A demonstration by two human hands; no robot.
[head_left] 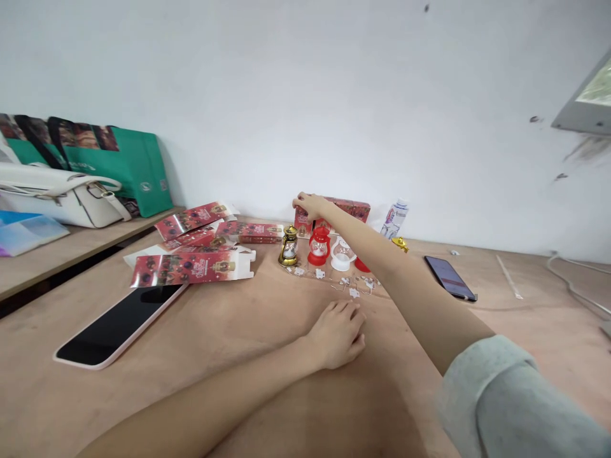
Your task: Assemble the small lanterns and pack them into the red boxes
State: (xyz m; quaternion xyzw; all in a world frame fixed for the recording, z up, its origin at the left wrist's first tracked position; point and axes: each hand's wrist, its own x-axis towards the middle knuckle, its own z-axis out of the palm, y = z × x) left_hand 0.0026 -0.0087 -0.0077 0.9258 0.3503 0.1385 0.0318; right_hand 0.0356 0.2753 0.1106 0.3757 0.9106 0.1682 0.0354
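My right hand [311, 205] reaches to the back, its fingers closed over the top left end of a red printed box [301, 224] standing by the wall. On the table in front, my left hand [338, 334] rests palm down with fingers loosely bent and slightly apart, holding nothing I can see. Between the hands stand small lanterns in a row: a gold one [288, 247], a red one [319, 247] and a white one [342, 254]. Another red lantern [363, 264] is partly hidden by my right forearm. Small white tags [354, 292] with strings lie before them.
Flattened red boxes [191, 267] lie in a pile at left, beside a large phone [121, 324]. At right are a bottle [395, 218], a gold lantern top [400, 243], another phone [450, 278] and a white cable [577, 289]. A white handbag [81, 200] and green bag [138, 172] stand far left.
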